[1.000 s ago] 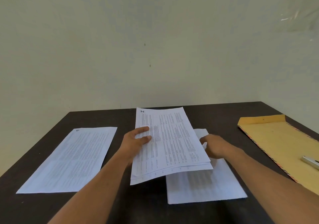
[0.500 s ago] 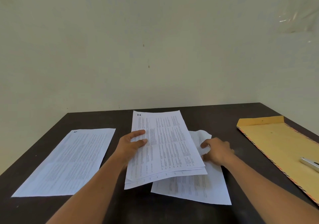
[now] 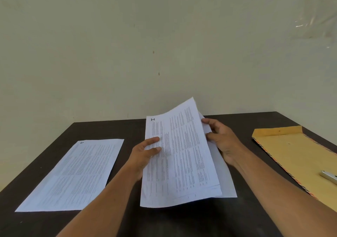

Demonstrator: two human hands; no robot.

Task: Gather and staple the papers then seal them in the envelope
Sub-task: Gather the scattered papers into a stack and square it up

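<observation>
Head view: left hand (image 3: 145, 152) and right hand (image 3: 221, 138) each pinch one side edge of paper stack (image 3: 182, 160), probably squaring it; loose sheet (image 3: 76, 174) ungathered on tabletop (image 3: 164, 222).

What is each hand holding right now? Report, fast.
Left hand: grips the paper stack at its left edge.
Right hand: holds the same stack's right edge.
</observation>
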